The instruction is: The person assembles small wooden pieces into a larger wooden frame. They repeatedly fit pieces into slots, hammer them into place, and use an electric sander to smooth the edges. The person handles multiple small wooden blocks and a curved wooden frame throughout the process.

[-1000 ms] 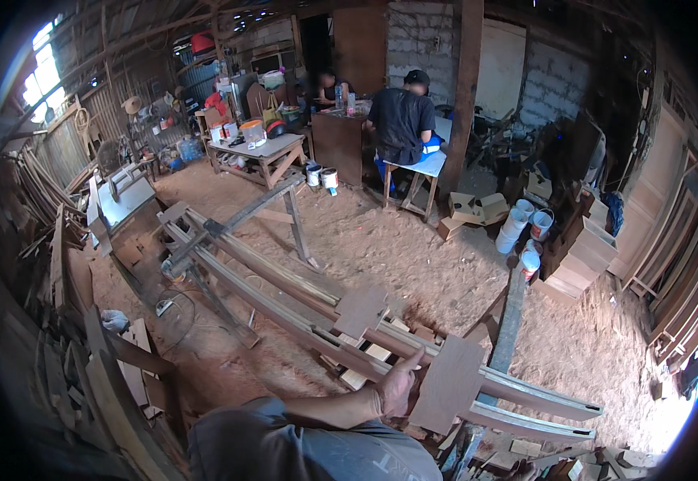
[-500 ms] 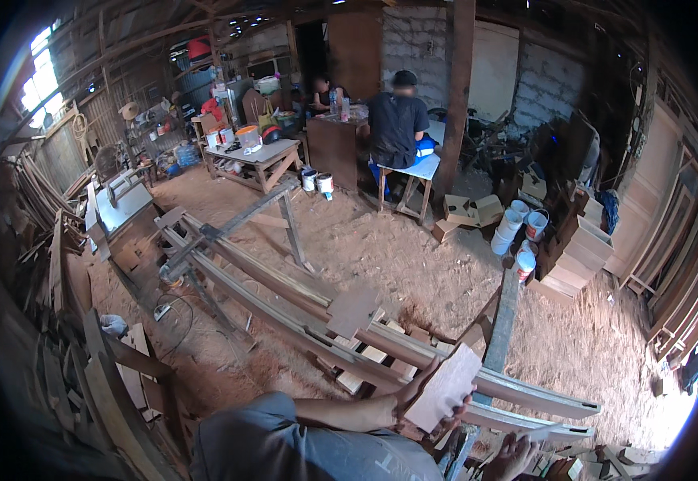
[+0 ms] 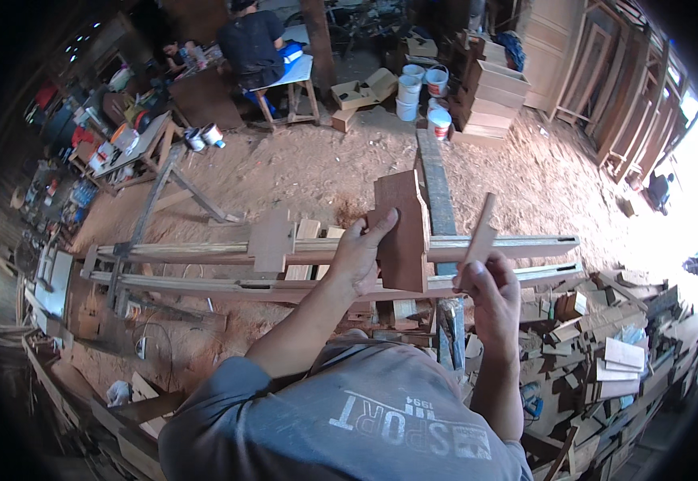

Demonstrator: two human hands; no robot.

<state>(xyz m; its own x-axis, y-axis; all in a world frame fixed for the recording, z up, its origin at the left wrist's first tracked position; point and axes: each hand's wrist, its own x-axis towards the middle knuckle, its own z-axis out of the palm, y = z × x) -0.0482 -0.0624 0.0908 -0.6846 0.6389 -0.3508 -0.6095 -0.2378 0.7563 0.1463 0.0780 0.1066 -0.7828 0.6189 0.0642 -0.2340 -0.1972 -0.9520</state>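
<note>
My left hand [image 3: 363, 255] is closed on a flat reddish-brown wooden board [image 3: 402, 232], thumb across its face, holding it upright above two long rails. In my right hand [image 3: 491, 297] a thin, narrow wooden strip [image 3: 480, 239] is gripped near its lower end and tilts up and away. The board and the strip are apart. Beneath them run the long wooden rails [image 3: 181, 252], with dark slots showing near their right ends. Left of my left hand, a second flat board [image 3: 270, 243] lies across the rails.
A dark sawhorse beam [image 3: 435, 180] supports the rails at right, another sawhorse [image 3: 150, 200] at left. Wood offcuts [image 3: 605, 321] are heaped at lower right. White buckets [image 3: 409, 92] and stacked wooden boxes [image 3: 489, 92] stand beyond. A person [image 3: 250, 48] sits at the back.
The view has swung right and down. The board in my left hand has turned upright, and my right hand has come up with the strip, which is now clearly visible.
</note>
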